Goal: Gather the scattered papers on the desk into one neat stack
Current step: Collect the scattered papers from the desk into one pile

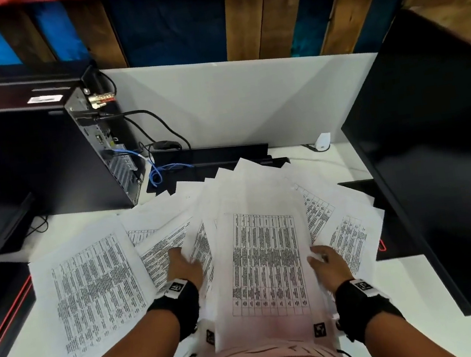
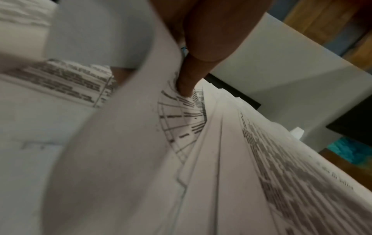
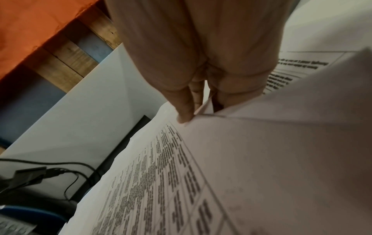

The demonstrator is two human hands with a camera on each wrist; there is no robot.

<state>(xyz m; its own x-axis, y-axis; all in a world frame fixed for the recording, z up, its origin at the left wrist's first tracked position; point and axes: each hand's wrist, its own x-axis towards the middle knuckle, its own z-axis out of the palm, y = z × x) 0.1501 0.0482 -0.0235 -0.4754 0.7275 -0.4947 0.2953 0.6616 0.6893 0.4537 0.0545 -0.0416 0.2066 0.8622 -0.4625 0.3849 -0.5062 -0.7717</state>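
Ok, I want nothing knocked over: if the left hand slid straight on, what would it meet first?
Probably more paper: the left hand touches the fanned papers, which fill its line up to the black bar behind.
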